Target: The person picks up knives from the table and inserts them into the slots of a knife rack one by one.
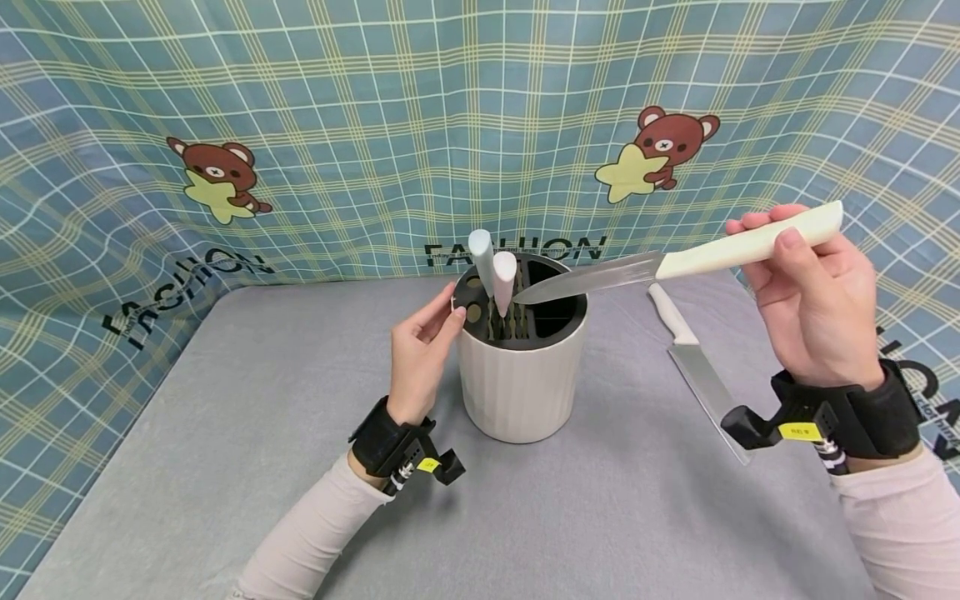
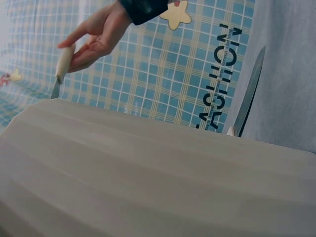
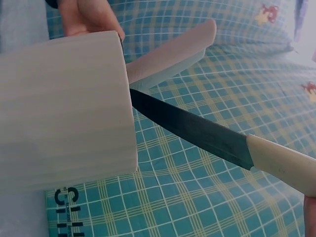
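My right hand (image 1: 817,304) grips the cream handle of a kitchen knife (image 1: 731,252), raised right of a round white knife holder (image 1: 520,392). The blade slants down to the left, its tip right at the slots in the holder's black top (image 1: 536,332). A pale blue handle (image 1: 481,252) and a pale pink handle (image 1: 504,271) stand up from the slots. At the holder's left rim, my left hand (image 1: 420,358) holds on with thumb and fingers. The right wrist view shows the knife's dark blade (image 3: 192,128) reaching the holder's rim.
A second knife (image 1: 701,379) with a white handle and broad blade lies on the grey cloth-covered table (image 1: 247,433), right of the holder. Behind the table hangs a blue-green checked curtain (image 1: 375,125) printed with bears.
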